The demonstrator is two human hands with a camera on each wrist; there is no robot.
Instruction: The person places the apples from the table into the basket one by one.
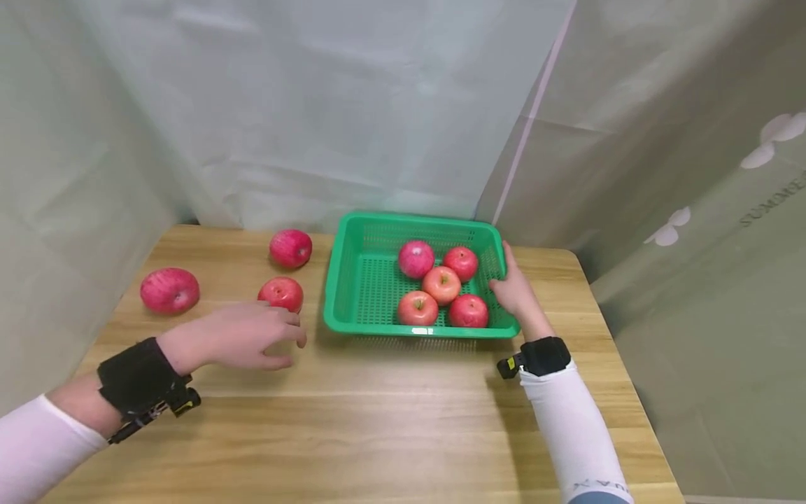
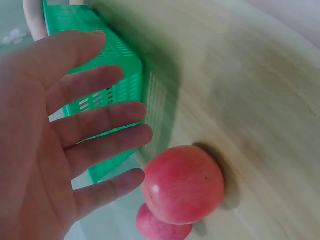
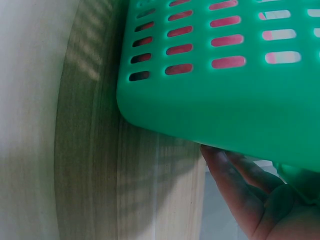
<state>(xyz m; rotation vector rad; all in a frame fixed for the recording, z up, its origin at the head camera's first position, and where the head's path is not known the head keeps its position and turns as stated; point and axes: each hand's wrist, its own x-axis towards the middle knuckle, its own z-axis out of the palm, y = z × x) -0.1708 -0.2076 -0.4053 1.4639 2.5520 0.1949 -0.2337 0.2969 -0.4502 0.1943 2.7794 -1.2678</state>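
Observation:
My left hand point(image 1: 245, 336) hovers over the table with its fingers spread, close beside a red apple point(image 1: 281, 292). In the left wrist view its palm is bare, and the little finger's tip overlaps the edge of that apple point(image 2: 184, 184). My right hand point(image 1: 518, 292) grips the right side of a green plastic basket point(image 1: 371, 330), thumb over the rim and fingers along the outside wall. From the right wrist view, the fingers point(image 3: 235, 180) lie against the basket's slotted wall point(image 3: 200, 107). Several red apples, one of them in the middle point(image 1: 441, 285), sit in the basket's right half.
Two more red apples lie on the wooden table point(image 1: 390, 420): one at the back point(image 1: 291, 248), another by the left edge point(image 1: 170, 290). Behind the table hangs a pale cloth point(image 1: 352, 112), with a printed sheet point(image 1: 711, 294) along the right side.

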